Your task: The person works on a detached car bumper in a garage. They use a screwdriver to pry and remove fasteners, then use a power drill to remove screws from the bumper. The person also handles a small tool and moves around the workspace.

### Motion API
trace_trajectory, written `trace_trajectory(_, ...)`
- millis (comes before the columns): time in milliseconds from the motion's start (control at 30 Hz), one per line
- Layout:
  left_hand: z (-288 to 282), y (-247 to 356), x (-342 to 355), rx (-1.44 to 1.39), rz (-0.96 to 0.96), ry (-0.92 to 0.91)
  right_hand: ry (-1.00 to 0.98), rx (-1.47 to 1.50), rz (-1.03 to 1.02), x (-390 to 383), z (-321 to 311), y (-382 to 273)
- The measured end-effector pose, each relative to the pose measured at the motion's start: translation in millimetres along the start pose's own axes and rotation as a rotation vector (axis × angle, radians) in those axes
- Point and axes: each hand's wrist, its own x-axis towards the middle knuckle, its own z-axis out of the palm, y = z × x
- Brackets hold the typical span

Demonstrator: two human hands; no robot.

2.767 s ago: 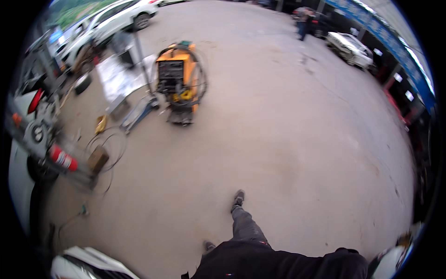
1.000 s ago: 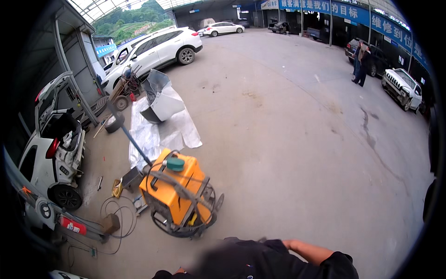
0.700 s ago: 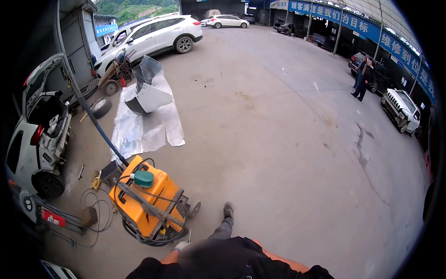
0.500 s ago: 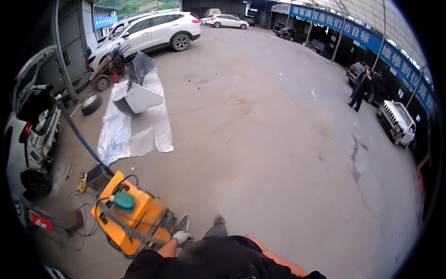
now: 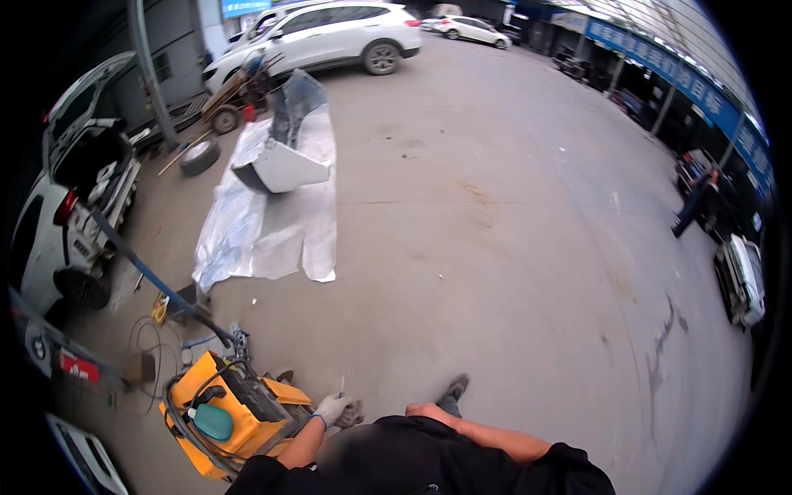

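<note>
My left hand (image 5: 332, 408), in a pale work glove with a blue cuff, is closed around a thin stick-like tool (image 5: 342, 384) that points up. Beside its fingers is a crumpled grey thing (image 5: 352, 414), perhaps a second glove. My right hand (image 5: 429, 412) is bare and lies against the front of my black shirt; its fingers are too small to read. Just left of my gloved hand stands an orange machine (image 5: 289, 391) with black cables. A green bottle (image 5: 213, 422) rests on top of it.
A white car-body panel (image 5: 289, 167) lies on a pale sheet (image 5: 318, 239) ahead. To the left are a car with its tailgate raised (image 5: 70, 206), a loose wheel (image 5: 200, 157) and a blue pole (image 5: 148, 268). Another person (image 5: 697, 202) is at the far right.
The view has turned left, so the sheet, cars and person appear farther right. My right hand now shows in front of my shirt. The orange machine sits lower in the picture.
</note>
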Motion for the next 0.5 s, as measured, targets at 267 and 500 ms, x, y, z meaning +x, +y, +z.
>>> trace_trajectory(267, -16, 9, 8, 0.113, -0.151, 0.49, -0.273, 0.115, -0.068, 89, -187, 36)
trace_trajectory(500, 42, 58, 117, 0.274, 0.176, 0.688, 0.015, 0.55, -0.045, 158, -359, 122)
